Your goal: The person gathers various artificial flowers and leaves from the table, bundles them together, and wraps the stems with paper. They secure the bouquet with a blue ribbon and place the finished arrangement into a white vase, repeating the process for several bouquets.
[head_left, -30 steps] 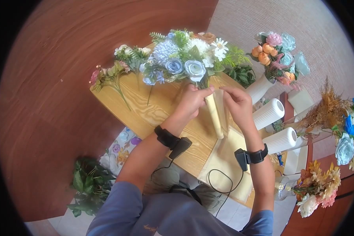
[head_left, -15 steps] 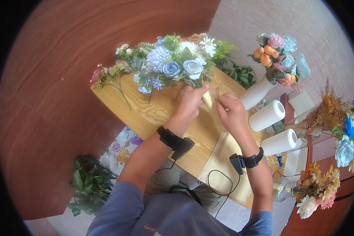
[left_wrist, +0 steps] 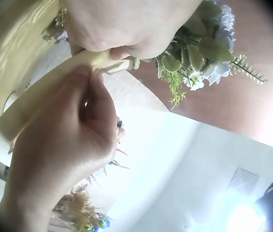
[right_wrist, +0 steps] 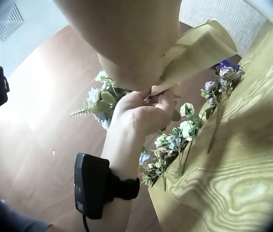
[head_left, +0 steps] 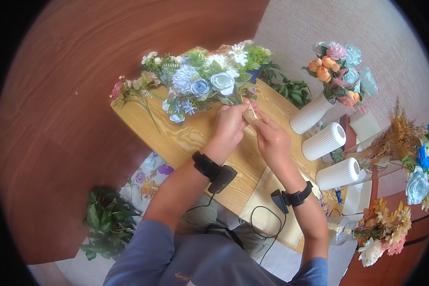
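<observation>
A bouquet of artificial blue and white flowers (head_left: 200,86) stands out above my left hand (head_left: 230,125), which grips its stems just below the blooms. Pale yellow wrapping paper (right_wrist: 199,53) is rolled around the stems and flares into a loose tube at the lower end. My right hand (head_left: 274,138) pinches the paper close beside the left hand, fingertips right at the left thumb. In the left wrist view the right thumb and fingers press on the wrap (left_wrist: 37,89). The stems inside are mostly hidden by paper and hands.
Loose flower sprays (head_left: 140,90) lie along the wooden table's (head_left: 176,126) left side. Two white ribbed vases (head_left: 324,141) and a filled white vase (head_left: 311,114) are at the right. A yellow sheet (head_left: 267,200) lies at the near edge; a cable (head_left: 271,233) hangs over it.
My right hand has come in from the right to the left hand, bringing the paper's loose edge against the stems. The bouquet has shifted left and slightly lower.
</observation>
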A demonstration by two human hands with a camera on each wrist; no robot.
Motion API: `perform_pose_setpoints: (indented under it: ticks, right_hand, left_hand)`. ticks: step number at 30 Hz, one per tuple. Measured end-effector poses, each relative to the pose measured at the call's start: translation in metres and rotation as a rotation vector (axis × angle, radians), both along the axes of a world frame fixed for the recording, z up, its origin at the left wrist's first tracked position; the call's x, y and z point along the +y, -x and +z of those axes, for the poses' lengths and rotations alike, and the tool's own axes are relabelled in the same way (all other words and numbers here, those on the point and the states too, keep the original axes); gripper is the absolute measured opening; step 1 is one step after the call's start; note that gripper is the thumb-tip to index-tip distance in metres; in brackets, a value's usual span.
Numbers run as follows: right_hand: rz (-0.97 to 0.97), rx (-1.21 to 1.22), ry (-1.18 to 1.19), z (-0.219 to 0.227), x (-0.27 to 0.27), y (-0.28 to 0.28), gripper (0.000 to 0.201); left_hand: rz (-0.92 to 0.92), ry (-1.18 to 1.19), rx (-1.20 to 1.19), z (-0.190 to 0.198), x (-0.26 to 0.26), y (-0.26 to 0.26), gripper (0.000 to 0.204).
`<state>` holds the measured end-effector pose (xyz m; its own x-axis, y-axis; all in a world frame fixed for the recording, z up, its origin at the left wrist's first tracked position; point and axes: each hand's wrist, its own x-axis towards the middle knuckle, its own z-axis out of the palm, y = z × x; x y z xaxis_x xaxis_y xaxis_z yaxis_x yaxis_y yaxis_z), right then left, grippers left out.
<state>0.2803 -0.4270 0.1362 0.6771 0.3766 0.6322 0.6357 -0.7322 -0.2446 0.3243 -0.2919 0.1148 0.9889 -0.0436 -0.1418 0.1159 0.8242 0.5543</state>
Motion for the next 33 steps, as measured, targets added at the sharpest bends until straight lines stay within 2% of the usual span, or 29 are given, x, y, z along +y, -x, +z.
perform_pose_setpoints:
  ticks: [4, 8, 10, 11, 13, 14, 16, 20, 22, 26, 28, 29, 31, 32, 33]
  right_hand:
    - [0.026, -0.114, 0.126, 0.0, 0.003, -0.001, 0.02]
    - [0.085, -0.14, 0.071, 0.003, 0.009, 0.001, 0.014]
    - [0.166, 0.0, -0.102, -0.003, 0.005, -0.005, 0.01]
    - [0.164, 0.002, -0.104, -0.003, 0.003, -0.008, 0.01]
    - [0.166, 0.417, -0.434, -0.002, -0.002, -0.014, 0.018]
    - [0.163, 0.417, -0.436, -0.001, -0.004, -0.017, 0.018]
    - [-0.008, 0.435, -0.376, 0.001, -0.005, -0.022, 0.025]
    - [-0.11, 0.459, -0.371, -0.01, -0.006, -0.033, 0.035]
    - [-0.094, 0.733, -0.346, -0.009, -0.004, -0.033, 0.042]
    - [-0.011, 0.811, -0.354, -0.005, 0.0, -0.025, 0.051]
    - [0.055, 0.98, -0.44, -0.005, -0.004, -0.027, 0.052]
    - [0.057, 0.972, -0.44, -0.003, -0.005, -0.027, 0.052]
    - [0.162, 1.131, -0.659, -0.001, -0.009, -0.024, 0.052]
    - [0.163, 1.127, -0.661, 0.002, -0.011, -0.021, 0.052]
    - [0.19, 1.272, -0.754, 0.008, -0.011, -0.017, 0.048]
  left_hand:
    - [-0.013, 0.015, 0.029, -0.003, 0.0, 0.0, 0.021]
    - [-0.021, 0.047, 0.029, -0.006, 0.0, -0.003, 0.023]
    - [-0.02, 0.056, 0.039, -0.007, 0.0, -0.004, 0.024]
    - [-0.03, 0.04, 0.029, -0.009, 0.001, -0.004, 0.025]
    - [-0.043, 0.022, 0.021, -0.008, 0.002, -0.002, 0.026]
    - [-0.06, 0.01, 0.022, -0.007, 0.002, -0.001, 0.026]
    - [-0.079, -0.001, 0.021, 0.0, 0.001, 0.002, 0.027]
    - [-0.059, 0.012, -0.032, 0.005, 0.001, 0.0, 0.025]
    - [-0.054, 0.012, -0.056, 0.004, 0.001, -0.002, 0.024]
    - [-0.106, -0.049, -0.08, 0.01, 0.005, 0.0, 0.029]
    - [-0.13, -0.088, -0.084, 0.011, 0.009, 0.002, 0.031]
    - [-0.184, -0.108, -0.161, 0.012, 0.012, 0.002, 0.032]
    - [-0.242, -0.13, -0.245, 0.011, 0.017, -0.001, 0.033]
    - [-0.319, -0.044, -0.32, 0.008, 0.02, -0.003, 0.032]
    - [-0.395, 0.043, -0.392, 0.006, 0.021, -0.004, 0.032]
